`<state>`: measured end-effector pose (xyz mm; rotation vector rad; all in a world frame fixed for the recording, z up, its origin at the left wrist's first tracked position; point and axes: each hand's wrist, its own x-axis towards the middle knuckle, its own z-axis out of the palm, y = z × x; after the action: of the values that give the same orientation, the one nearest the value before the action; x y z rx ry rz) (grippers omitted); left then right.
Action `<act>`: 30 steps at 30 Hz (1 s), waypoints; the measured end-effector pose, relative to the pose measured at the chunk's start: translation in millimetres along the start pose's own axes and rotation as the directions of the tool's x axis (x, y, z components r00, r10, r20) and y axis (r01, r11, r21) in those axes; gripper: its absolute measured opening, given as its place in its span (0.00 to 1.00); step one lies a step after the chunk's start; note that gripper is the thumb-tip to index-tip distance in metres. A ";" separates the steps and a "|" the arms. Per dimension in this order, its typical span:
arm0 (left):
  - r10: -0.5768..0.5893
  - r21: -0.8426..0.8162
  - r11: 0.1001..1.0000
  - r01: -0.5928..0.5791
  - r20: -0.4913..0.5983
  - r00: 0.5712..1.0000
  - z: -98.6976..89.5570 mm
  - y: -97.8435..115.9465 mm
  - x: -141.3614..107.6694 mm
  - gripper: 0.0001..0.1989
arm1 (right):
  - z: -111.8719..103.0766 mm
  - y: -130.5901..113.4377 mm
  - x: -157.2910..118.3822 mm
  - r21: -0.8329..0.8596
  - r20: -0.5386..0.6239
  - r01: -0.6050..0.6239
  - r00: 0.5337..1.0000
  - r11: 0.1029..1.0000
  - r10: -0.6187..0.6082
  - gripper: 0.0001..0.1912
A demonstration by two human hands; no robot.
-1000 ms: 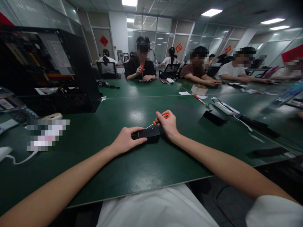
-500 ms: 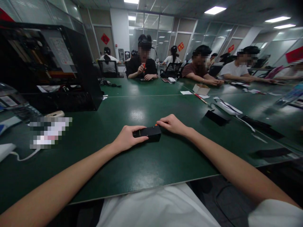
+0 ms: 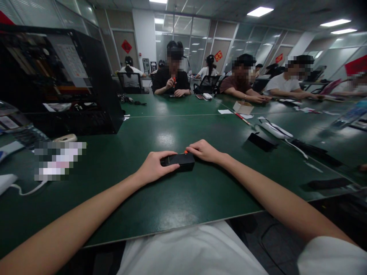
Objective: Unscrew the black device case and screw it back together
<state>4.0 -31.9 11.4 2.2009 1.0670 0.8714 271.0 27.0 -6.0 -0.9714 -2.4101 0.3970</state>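
Observation:
A small black oblong box [image 3: 185, 162] lies on the green tabletop [image 3: 160, 200] in front of me. My left hand [image 3: 153, 166] grips its left end, the thumb along the near side and the fingers over the far side. Behind the box's right end, my right hand [image 3: 204, 150] is closed in a pinch. A small orange piece [image 3: 186, 151] shows at those fingertips, right by the box's far top edge. Most of that piece is hidden, so I cannot tell what kind of thing it is.
At left stand an opened computer case [image 3: 94, 88] and a clear bottle [image 3: 25, 128]. To the right lie a black piece [image 3: 261, 142], a white power strip [image 3: 275, 128] and a small cardboard box [image 3: 243, 107]. Several people sit around; one opposite [image 3: 172, 80] holds a red-handled tool.
My right hand has shifted slightly left, bringing the orange piece further along the black box's far edge. The left hand and the box have stayed nearly still.

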 end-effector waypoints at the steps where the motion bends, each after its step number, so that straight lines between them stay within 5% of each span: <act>1: -0.024 -0.024 0.999 0.024 -0.006 1.000 0.4 0.0 0.5 0.24 | -1.6 3.4 0.3 -0.011 -0.007 -0.012 1.000 1.000 0.012 0.27; 6: -0.175 -0.289 0.945 0.153 -0.050 0.983 0.0 -5.2 5.0 0.27 | -7.0 23.3 -0.6 -0.084 -0.095 -0.108 0.990 0.991 0.100 0.26; 13: -0.325 -0.648 0.738 0.190 -0.094 0.941 1.1 -20.1 13.6 0.29 | -2.6 27.9 -3.5 -0.141 -0.146 -0.124 0.984 0.982 0.104 0.19; 22: -0.302 -0.640 0.750 0.168 -0.104 0.948 5.6 -25.6 16.1 0.25 | -3.8 -17.3 -6.2 -0.081 -0.234 0.041 0.971 0.996 -0.059 0.17; 30: -0.301 -0.647 0.747 0.150 -0.129 0.945 6.3 -27.1 17.6 0.25 | 10.0 -65.9 -9.0 -0.150 0.016 0.170 0.985 0.974 -0.170 0.30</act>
<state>4.2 -4.0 -6.0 1.3993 0.9336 1.1810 234.2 -26.4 11.6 -0.8175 -2.5311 0.1565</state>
